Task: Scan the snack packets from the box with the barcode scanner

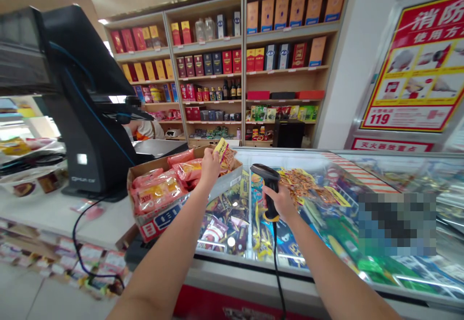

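My left hand (210,165) is closed on a small snack packet (225,154) with a yellow label, held up over the far end of a cardboard box (159,221). The box holds several red and orange snack packets (156,193). My right hand (279,201) grips the handle of a black barcode scanner (267,180). The scanner's head points left toward the packet, and its black cable hangs down toward the lower edge. Both hands hover above the glass lid of a chest freezer (326,199).
A black checkout terminal (85,112) stands on the white counter (54,213) at the left, with a cable trailing off it. The freezer is full of colourful packaged goods. Wooden shelves (239,68) of boxed bottles line the back wall. A red fire-safety poster (416,68) hangs at the right.
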A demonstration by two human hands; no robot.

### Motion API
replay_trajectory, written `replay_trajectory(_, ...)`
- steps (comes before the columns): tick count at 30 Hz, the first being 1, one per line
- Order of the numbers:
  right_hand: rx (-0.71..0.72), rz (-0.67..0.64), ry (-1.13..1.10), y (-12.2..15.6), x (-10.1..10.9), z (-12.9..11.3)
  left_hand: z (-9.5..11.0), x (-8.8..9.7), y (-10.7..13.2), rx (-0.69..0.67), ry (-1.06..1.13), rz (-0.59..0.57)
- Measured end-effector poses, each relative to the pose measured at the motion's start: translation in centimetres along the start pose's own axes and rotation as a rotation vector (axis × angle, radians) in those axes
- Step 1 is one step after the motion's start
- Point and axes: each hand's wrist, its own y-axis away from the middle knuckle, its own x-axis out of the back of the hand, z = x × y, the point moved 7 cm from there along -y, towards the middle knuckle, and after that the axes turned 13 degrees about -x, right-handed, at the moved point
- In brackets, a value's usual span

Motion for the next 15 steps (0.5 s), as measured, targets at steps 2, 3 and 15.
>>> replay_trajectory(2,0.020,-0.013,-0.089,0.0,0.3,-0.3,-0.7,-1.6,2.3,0.184,0.289,-0.032)
replay_trajectory(3,0.029,-0.014,-0.132,0.1,0.6,-0.4,-1.1,-2.6,3.6,0.278,0.394,-0.069)
replay_trajectory(15,0.047,-0.050,-0.040,0.3,0.2,-0.3,-2.8,-8.3,9.8,0.593,1.083,-0.334)
